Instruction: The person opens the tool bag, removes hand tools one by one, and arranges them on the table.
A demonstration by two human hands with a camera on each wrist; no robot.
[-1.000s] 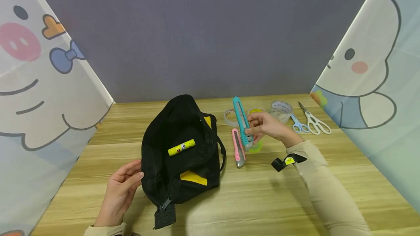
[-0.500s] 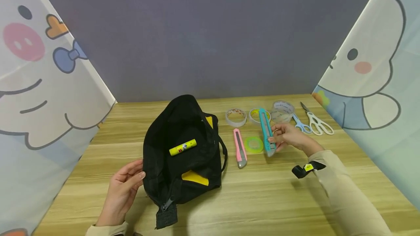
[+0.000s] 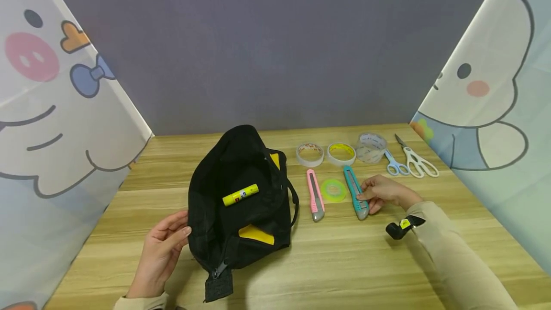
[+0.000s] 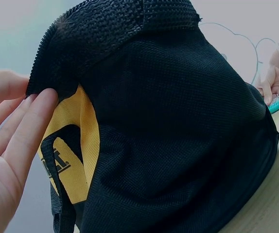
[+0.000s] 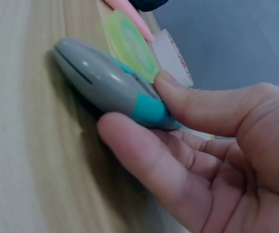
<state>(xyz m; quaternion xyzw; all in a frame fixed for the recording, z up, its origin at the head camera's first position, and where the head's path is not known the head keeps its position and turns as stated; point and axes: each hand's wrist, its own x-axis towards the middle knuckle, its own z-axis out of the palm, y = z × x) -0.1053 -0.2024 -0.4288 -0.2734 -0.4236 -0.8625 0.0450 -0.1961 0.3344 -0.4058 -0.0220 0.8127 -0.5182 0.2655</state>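
Observation:
A teal utility knife (image 3: 355, 192) with a grey end lies at the table surface, pinched between the thumb and fingers of my right hand (image 3: 383, 192). The right wrist view shows the knife's grey end (image 5: 93, 73) close over the wood. My left hand (image 3: 162, 248) pinches the rim of a black bag (image 3: 202, 195), whose mouth gapes upward. Inside the bag rests a yellow glue stick (image 3: 240, 195). From the left wrist view, the bag's zippered edge (image 4: 47, 53) sits between thumb and fingers, and yellow fabric (image 4: 71, 170) shows below it.
Left of the teal knife lie a green tape roll (image 3: 333, 190) and a pink utility knife (image 3: 315, 195). Behind are two tape rolls, one with an orange-patterned core (image 3: 310, 160), one yellow-cored (image 3: 342, 161). Wide clear tape (image 3: 371, 148), blue scissors (image 3: 397, 165) and white scissors (image 3: 416, 159) stand farther right.
My right hand has carried the teal utility knife rightward, past the green tape roll, then lowered it to the table. The left hand keeps its hold on the bag's rim.

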